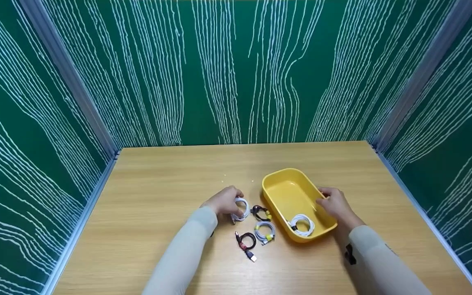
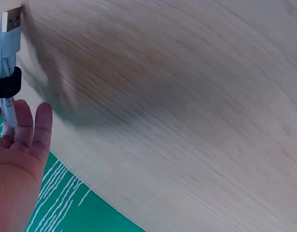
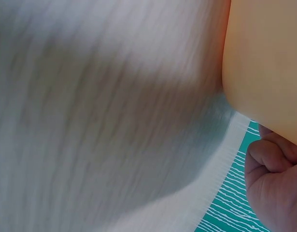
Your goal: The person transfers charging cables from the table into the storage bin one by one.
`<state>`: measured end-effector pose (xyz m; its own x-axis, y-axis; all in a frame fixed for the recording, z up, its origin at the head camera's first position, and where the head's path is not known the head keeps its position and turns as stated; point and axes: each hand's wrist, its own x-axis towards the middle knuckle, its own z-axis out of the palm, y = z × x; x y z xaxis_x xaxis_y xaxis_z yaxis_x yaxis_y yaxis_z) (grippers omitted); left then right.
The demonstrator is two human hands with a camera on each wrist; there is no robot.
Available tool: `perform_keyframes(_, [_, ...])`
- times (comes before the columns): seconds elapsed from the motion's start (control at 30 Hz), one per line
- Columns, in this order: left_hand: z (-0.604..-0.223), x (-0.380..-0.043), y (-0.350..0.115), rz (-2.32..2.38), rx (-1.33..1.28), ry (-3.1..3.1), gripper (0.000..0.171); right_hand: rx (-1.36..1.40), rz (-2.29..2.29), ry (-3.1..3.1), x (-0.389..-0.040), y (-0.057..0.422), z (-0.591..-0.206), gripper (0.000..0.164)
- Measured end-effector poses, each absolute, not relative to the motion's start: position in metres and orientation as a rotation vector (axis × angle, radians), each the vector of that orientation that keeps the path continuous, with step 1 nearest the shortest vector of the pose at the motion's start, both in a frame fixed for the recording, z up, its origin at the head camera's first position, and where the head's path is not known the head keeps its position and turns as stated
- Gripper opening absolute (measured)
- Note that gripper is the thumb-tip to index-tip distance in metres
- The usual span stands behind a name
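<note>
My left hand [image 1: 228, 200] grips a coiled white cable [image 1: 243, 209] on the wooden table, just left of a yellow tray [image 1: 284, 192]. In the left wrist view that white cable [image 2: 6, 53] shows a USB plug and a black tie, with my left hand [image 2: 20, 154] beneath it. My right hand [image 1: 331, 201] holds the tray's right rim, thumb over the edge. The right wrist view shows the tray's wall [image 3: 266, 63] and my right hand's curled fingers [image 3: 271, 162] against it. Another coiled white cable [image 1: 302, 225] lies in the tray's near end.
Three more coiled cables lie between my hands: a black one with a yellow tie [image 1: 260, 213], a white one with a yellow tie [image 1: 265, 232] and a black-and-red one [image 1: 247, 241]. Green patterned walls [image 1: 228, 69] enclose the table [image 1: 158, 184] on three sides.
</note>
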<state>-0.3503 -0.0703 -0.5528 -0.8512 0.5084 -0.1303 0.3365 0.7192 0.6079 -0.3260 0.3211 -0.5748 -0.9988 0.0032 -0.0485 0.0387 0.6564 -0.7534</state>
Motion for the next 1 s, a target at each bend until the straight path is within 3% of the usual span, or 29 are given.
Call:
perform_keyframes(0.2, [-0.550, -0.350, -0.072, 0.961, 0.631, 2.576, 0.032, 0.049, -1.277, 2.805, -0.327, 0.322, -0.575, 0.041])
perform_keyframes(0.5, [-0.552, -0.359, -0.076, 1.081, 0.601, 2.537, 0.009, 0.027, -1.302, 2.825, -0.328, 0.324, -0.573, 0.034])
perform_keyframes(0.73, [-0.545, -0.358, -0.080, 1.094, 0.473, 2.504, 0.005, 0.001, -1.295, 2.854, -0.328, 0.322, -0.576, 0.024])
perform_keyframes(1.0, [-0.535, -0.358, -0.080, 0.997, 0.555, 2.579, 0.010, -0.024, -1.282, 2.895, -0.326, 0.320, -0.577, 0.043])
